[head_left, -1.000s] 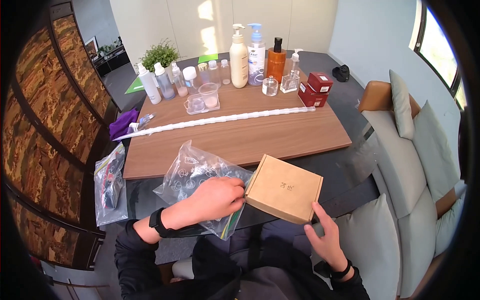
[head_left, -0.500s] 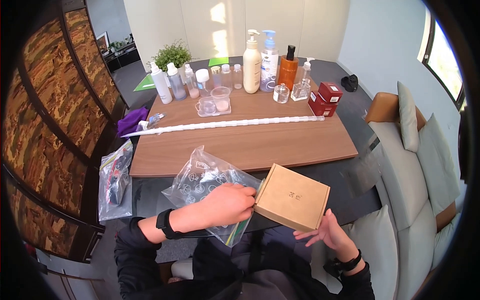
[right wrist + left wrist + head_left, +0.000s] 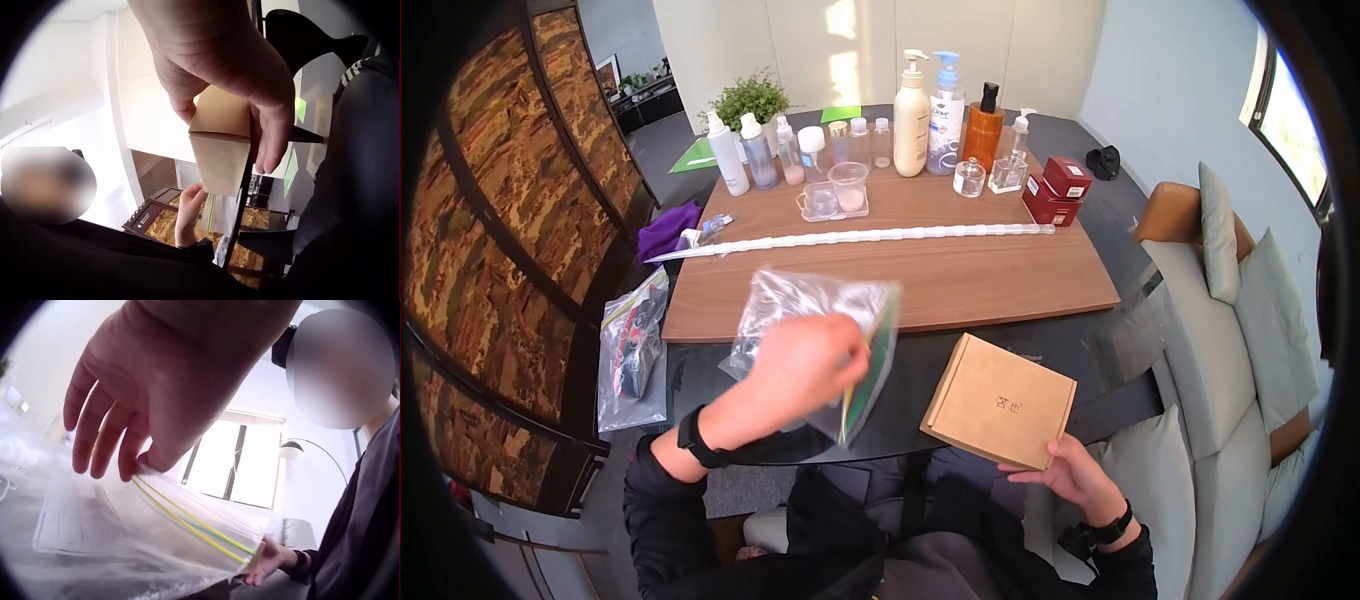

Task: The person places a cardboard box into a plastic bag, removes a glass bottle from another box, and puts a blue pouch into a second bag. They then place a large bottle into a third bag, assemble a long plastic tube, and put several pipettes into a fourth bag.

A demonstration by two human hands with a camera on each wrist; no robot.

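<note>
In the head view, one square brown cardboard box (image 3: 1003, 405) is seen at four o'clock; toward eight, two clear plastic zip bags (image 3: 780, 298); between ten and twelve, two green sheets (image 3: 841, 114).

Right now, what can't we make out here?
- Inside of the box: head view, closed lid hides it.
- Drawings on the bag: head view, blur.
- Left hand, its fingertips: head view, blur.
- Small print on the red boxes: head view, too small.
</note>
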